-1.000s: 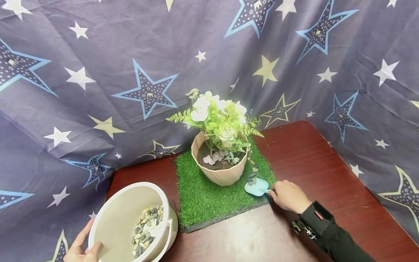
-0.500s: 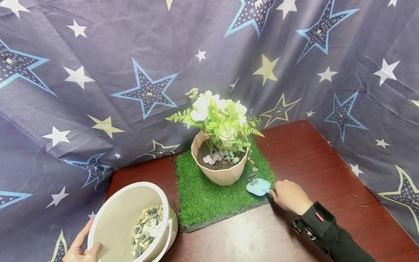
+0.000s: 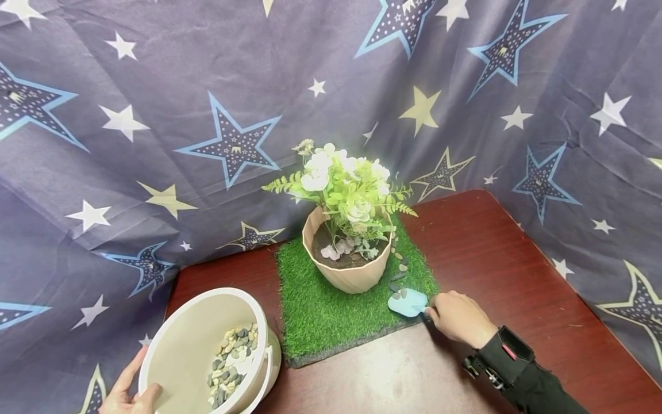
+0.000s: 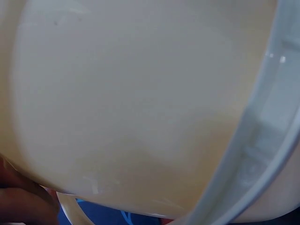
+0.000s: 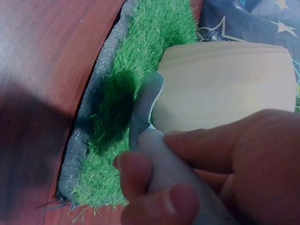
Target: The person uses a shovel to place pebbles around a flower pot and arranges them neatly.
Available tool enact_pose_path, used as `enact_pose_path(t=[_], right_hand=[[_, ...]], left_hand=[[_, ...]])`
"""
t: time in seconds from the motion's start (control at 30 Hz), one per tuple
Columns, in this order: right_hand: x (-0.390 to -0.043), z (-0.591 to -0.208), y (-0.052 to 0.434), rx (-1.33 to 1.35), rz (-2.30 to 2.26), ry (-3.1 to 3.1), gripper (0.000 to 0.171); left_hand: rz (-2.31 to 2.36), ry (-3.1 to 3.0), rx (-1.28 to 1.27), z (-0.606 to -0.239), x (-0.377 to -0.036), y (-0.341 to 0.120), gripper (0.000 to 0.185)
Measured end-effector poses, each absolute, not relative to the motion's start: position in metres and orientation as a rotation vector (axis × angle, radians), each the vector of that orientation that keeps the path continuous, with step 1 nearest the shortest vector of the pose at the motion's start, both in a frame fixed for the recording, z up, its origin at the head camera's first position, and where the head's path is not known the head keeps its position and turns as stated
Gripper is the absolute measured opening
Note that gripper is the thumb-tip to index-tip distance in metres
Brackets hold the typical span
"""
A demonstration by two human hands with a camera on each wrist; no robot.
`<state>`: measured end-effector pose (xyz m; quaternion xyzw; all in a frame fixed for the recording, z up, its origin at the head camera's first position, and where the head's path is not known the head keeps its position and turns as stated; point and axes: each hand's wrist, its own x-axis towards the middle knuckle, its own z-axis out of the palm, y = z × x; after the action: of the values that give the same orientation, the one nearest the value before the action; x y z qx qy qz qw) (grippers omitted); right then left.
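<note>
Nearest me, my left hand (image 3: 126,391) grips the rim of the cream bucket (image 3: 191,322), fingers curled over the edge, tilting it so the pebbles (image 3: 230,362) gather low on one side. Further out on the red-brown surface (image 3: 491,253), my right hand (image 3: 457,316) has its grip closed round the handle of the pale blue trowel (image 3: 408,302). Its blade lies flat on the turf mat (image 3: 331,310) with two pebbles on it, just beside the beige flowerpot (image 3: 351,276). Loose stones (image 3: 400,265) trail along the pot's right side. Behind hangs the star-print curtain (image 3: 207,86).
</note>
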<state>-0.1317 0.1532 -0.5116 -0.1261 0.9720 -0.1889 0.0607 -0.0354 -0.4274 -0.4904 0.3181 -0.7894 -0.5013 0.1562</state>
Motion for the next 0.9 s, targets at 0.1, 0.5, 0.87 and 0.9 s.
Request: enact_pose_path(t=[0.1, 0.5, 0.87, 0.9], right_hand=[[-0.131, -0.512, 0.152, -0.393, -0.583, 2.92, 0.017], [-0.137, -0.518, 0.148, -0.421, -0.636, 2.897, 0.023], [-0.131, -0.516, 0.148, -0.414, -0.636, 2.899, 0.018], [-0.13, -0.515, 0.148, -0.412, -0.64, 2.891, 0.018]], left_hand=[[-1.445, -2.261, 0.913, -0.491, -0.035, -0.429, 0.084], [-1.519, -2.249, 0.928, -0.496, -0.035, -0.435, 0.084], [-1.494, -2.303, 0.856, -0.498, -0.034, -0.439, 0.085], [-1.51, -2.303, 0.832, -0.498, -0.033, -0.44, 0.086]])
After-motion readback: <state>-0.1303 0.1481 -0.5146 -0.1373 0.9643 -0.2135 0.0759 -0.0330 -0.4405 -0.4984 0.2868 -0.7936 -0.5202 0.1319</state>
